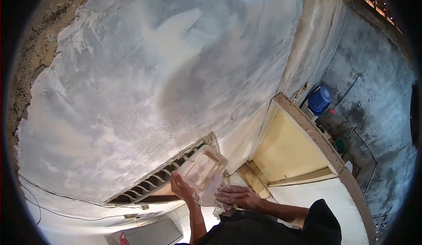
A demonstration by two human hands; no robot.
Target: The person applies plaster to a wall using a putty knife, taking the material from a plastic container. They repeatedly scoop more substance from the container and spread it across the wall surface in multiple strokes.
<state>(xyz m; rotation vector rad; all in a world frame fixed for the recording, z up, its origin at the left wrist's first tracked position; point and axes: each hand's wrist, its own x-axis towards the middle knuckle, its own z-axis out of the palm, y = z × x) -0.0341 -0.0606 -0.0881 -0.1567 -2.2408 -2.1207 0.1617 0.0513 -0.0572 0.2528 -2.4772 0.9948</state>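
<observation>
A clear plastic container (203, 168) with whitish smears is tilted in front of my chest. My left hand (182, 188) grips its left edge, thumb and fingers pressed round the rim. At its lower right lies my right hand (235, 195), with whitish residue on the fingers, which look blurred and close together; whether they hold anything is hidden. Above both hands rises a large wall (145, 78) with a patchy grey and white coating.
A slatted vent opening (154, 180) runs along the wall's lower edge. Rightward are a cream panel (288, 144) in a brown frame, a blue bucket (319, 99) and a green container (340, 146). Cables hang at lower left, above a grey surface (151, 235).
</observation>
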